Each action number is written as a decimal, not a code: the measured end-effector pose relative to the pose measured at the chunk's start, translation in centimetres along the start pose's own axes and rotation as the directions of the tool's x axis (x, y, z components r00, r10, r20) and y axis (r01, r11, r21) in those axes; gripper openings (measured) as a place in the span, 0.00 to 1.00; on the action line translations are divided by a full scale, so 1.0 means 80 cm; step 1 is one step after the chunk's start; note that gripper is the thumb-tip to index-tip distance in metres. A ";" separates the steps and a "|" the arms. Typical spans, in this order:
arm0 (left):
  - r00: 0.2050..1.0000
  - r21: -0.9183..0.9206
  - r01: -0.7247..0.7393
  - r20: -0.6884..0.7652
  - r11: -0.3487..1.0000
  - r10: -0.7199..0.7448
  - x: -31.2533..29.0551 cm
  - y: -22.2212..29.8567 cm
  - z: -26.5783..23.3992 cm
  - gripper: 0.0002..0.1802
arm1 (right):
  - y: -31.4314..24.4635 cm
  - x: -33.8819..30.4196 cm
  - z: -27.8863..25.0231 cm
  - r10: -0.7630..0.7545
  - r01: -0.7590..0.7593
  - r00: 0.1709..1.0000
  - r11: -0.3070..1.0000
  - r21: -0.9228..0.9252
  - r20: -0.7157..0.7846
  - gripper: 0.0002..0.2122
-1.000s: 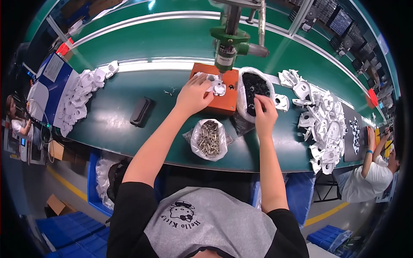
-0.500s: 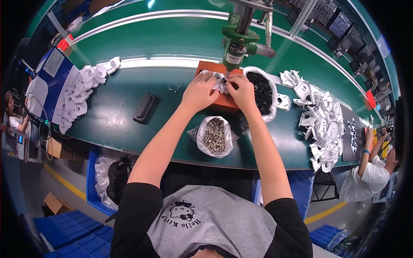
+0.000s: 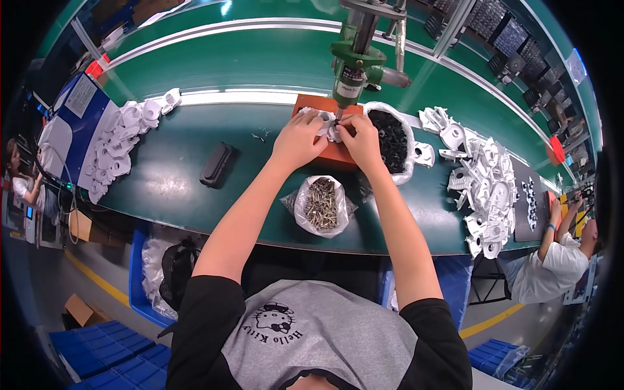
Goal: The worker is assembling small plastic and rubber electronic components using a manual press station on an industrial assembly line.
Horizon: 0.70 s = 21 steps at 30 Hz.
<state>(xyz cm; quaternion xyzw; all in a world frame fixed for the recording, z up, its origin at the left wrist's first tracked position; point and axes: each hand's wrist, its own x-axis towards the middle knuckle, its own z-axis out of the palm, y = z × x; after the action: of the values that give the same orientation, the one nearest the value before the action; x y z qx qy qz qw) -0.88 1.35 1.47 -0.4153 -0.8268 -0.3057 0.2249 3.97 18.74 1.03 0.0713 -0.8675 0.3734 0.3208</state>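
Note:
A white plastic part (image 3: 329, 134) sits on an orange block (image 3: 337, 155) beneath the spindle of a green bench machine like a drill press (image 3: 349, 83). My left hand (image 3: 298, 140) is closed on the part's left side, its fingers over the top. On the other side my right hand (image 3: 361, 139) pinches with thumb and forefinger close to the spindle tip. Something small and dark shows at those fingertips, too small to name. A bag of metal screws or rivets (image 3: 321, 207) stands open in front of the block. Right of it is a white-lined container of black plastic pieces (image 3: 390, 133).
White plastic parts lie heaped at the right (image 3: 484, 188) and the left (image 3: 120, 140). A dark case (image 3: 218, 164) rests on the green table (image 3: 169, 188), near a few loose metal pieces (image 3: 261, 136). Another person (image 3: 552, 266) works at far right.
The whole view has shifted slightly. Both hands stay at the white part under the spindle, with only a small change in the right fingers.

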 end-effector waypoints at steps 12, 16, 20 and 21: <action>1.000 -0.018 0.005 0.024 1.000 -0.005 -0.001 -0.005 0.003 0.18 | -0.030 -0.016 -0.010 -0.133 0.159 0.985 0.950 -0.269 0.114 0.10; 1.000 -0.040 0.019 0.017 0.999 -0.018 -0.001 -0.003 0.004 0.17 | -0.052 -0.046 -0.015 -0.151 0.183 0.983 0.879 -0.441 0.106 0.16; 0.999 -0.040 0.040 0.019 0.998 -0.039 0.001 -0.003 0.008 0.17 | -0.085 -0.069 -0.033 -0.094 0.107 0.993 0.967 -0.231 0.067 0.15; 0.999 -0.035 0.044 0.018 0.998 -0.043 -0.001 -0.003 0.004 0.17 | -0.095 -0.070 -0.040 -0.080 0.098 0.986 0.988 -0.116 0.148 0.11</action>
<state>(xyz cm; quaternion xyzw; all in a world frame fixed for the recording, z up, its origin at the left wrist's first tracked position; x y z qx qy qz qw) -1.08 1.40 1.12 -0.4038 -0.8321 -0.3213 0.2035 12.74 14.87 3.83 0.1168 -0.9055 0.2983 0.2781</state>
